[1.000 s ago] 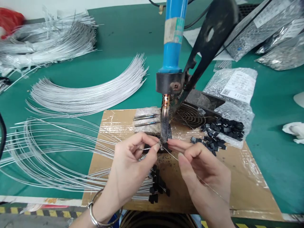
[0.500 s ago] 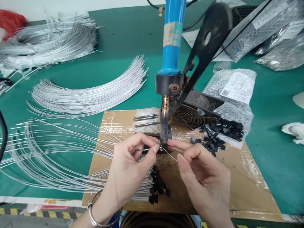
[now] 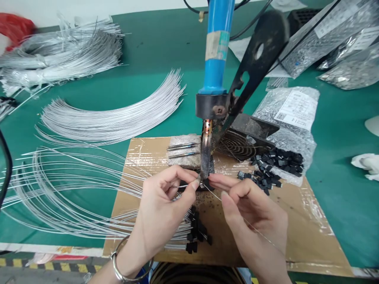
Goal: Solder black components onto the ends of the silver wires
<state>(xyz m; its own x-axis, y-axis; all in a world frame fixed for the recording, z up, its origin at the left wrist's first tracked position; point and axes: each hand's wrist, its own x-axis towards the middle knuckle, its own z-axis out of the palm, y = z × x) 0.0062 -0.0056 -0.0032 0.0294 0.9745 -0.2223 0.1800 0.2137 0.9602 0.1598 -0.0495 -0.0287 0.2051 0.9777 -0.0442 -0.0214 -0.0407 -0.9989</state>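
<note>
A blue-handled soldering iron (image 3: 218, 75) hangs upright in a black metal bracket (image 3: 251, 51), its dark tip (image 3: 205, 157) pointing down. My left hand (image 3: 161, 213) is closed in a pinch just left of that tip, holding a thin wire (image 3: 180, 186); the wire's end is mostly hidden by my fingertips. Right of the tip, my right hand (image 3: 256, 217) holds thin solder wire (image 3: 213, 194) between thumb and fingers. The solder's end reaches the joint under the iron, and its length runs back across my palm.
White wires with black connectors (image 3: 195, 230) lie beneath my left hand on the cardboard (image 3: 308, 236). Loose black connectors (image 3: 278, 159) spill from a plastic bag (image 3: 296, 106). A wire bundle (image 3: 115, 118) lies far left. Metal rods (image 3: 183, 146) rest on a pad behind the iron.
The view has shifted very slightly. Both hands keep their grips by the iron's tip, with no other clear difference.
</note>
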